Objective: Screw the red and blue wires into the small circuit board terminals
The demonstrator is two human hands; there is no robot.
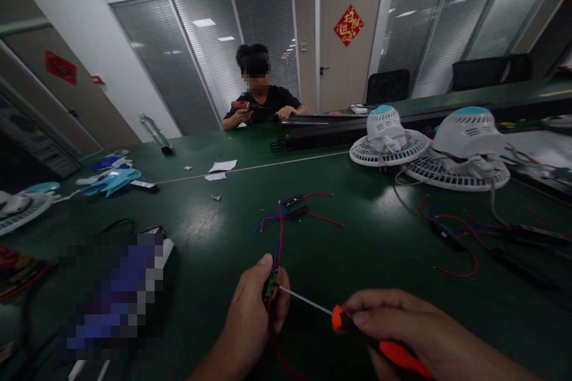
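Observation:
Pinched in my left hand [257, 303] is a small green circuit board [270, 286], held over the table. Red and blue wires [280, 232] rise from its far end, and a red wire hangs down below it. My right hand [397, 321] grips a screwdriver [342, 317] by its orange and black handle. The thin metal shaft points left, and its tip meets the side of the board; whether it sits in a screw is too small to tell. Beyond my hands lie two small dark modules [297, 212] with red and blue wires.
White fan parts [469, 137] stand at the right, near more wired modules [447, 235]. Blue fan blades [111, 181] and paper scraps [223, 165] lie further back left. Across the green table [201, 262], a person [263, 101] holds a red power drill beside long black bars [322, 134].

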